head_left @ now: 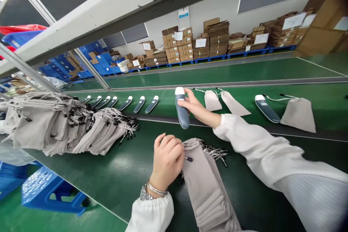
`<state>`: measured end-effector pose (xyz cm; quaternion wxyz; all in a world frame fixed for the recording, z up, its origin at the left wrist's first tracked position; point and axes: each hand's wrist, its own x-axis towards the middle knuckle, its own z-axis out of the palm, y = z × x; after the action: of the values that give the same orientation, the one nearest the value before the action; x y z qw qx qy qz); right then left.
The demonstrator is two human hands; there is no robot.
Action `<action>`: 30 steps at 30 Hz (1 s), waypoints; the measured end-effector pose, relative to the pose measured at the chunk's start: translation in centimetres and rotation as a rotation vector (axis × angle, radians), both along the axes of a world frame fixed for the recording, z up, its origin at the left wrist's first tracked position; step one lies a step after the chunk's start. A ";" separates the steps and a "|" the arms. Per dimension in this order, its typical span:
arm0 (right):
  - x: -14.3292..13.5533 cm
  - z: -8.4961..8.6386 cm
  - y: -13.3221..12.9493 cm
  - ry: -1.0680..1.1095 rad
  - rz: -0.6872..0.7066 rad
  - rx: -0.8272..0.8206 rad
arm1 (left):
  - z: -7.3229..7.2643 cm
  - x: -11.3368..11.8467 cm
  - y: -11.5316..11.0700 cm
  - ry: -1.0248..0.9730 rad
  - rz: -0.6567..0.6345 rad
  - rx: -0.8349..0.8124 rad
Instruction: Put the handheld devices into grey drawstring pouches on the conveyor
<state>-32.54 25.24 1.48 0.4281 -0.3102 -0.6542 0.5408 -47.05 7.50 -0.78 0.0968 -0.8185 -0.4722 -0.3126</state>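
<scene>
My right hand (pixel 194 105) grips a dark blue device with a white end (pixel 182 110), holding it upright above the far strip of the table. My left hand (pixel 168 157) has its fingers curled in at the top left edge of a stack of grey drawstring pouches (pixel 202 177); what those fingers hold, if anything, is hidden. A row of similar devices (pixel 139 104) lies to the left on the green strip. To the right, another device (pixel 266 108) rests beside a grey pouch (pixel 299 114). Two more pouches lie just behind my right hand, one of them flat and slanted (pixel 233 104).
Large heaps of grey pouches (pixel 54 123) cover the left of the green table (pixel 119 166). A blue stool (pixel 49 192) stands at the lower left. A metal beam (pixel 114 3) crosses overhead. Stacked cardboard boxes (pixel 176 45) line the far wall.
</scene>
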 end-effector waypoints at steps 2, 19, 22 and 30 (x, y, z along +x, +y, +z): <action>2.7 0.9 -3.0 0.112 0.021 0.034 | 0.9 0.3 -0.1 -0.070 -0.038 -0.049; 7.4 3.6 -9.6 -0.201 0.525 0.006 | 4.9 1.4 -1.2 -1.254 0.061 -0.544; 8.5 4.6 -10.0 -0.035 0.466 -0.156 | 6.1 0.4 -1.9 -1.342 0.027 -0.719; 8.1 4.5 -10.8 0.132 0.442 -0.182 | 6.2 2.0 -2.9 -1.042 0.049 -0.598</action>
<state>-24.47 14.40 5.95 0.3113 -0.1607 -0.6253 0.6973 -45.02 4.57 5.39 -0.3749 -0.5380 -0.5436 -0.5239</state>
